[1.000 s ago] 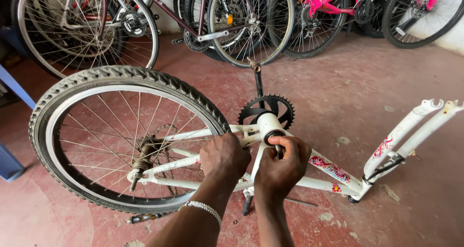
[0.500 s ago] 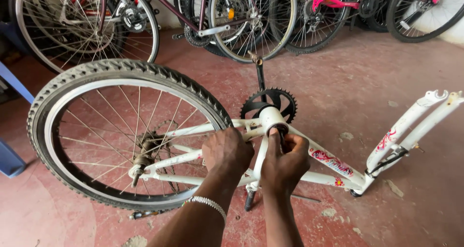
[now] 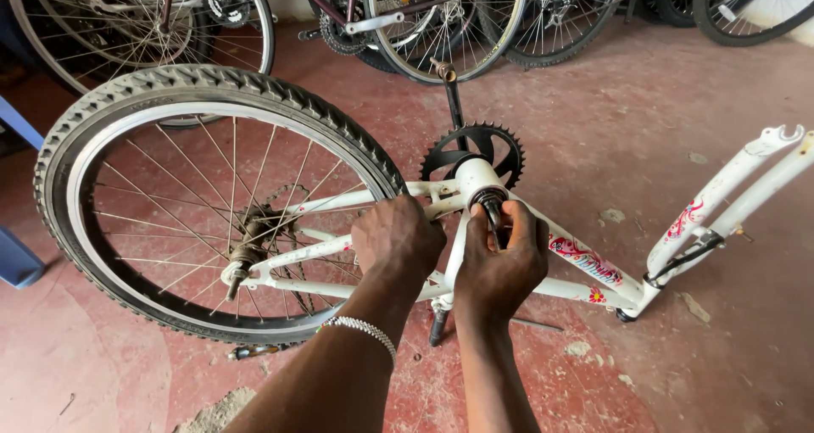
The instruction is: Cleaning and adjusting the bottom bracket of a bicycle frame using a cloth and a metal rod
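- White-painted metal bicycle frame (image 3: pixel 585 268), with pink and red decals, lying on its side on the red floor; rigid, probably moderately heavy and awkward to turn, so best gripped by its tubes rather than the wheel or chainring
- White cylindrical bottom-bracket shell (image 3: pixel 476 181) at the frame's junction, a dark slim tool or axle end (image 3: pixel 493 217) projecting from it; which of the two cannot be told
- Right hand (image 3: pixel 500 268): fingers closed round that dark part just below the shell
- Left hand (image 3: pixel 398 240): curled down on the white stays just beside the shell; what it grips underneath cannot be told; beaded silver bracelet (image 3: pixel 365 329) on the wrist
- Black toothed chainring (image 3: pixel 475 149) behind the shell, sharp-edged and likely greasy, with a black crank arm (image 3: pixel 454 102) pointing up
- Knobby black rear tyre on a spoked silver wheel (image 3: pixel 191 200), mounted in the frame, to the left
- White fork legs (image 3: pixel 746 183) at the right end
- Worn red concrete floor (image 3: pixel 678 357)
- Row of parked bicycles (image 3: pixel 441 17) along the far side
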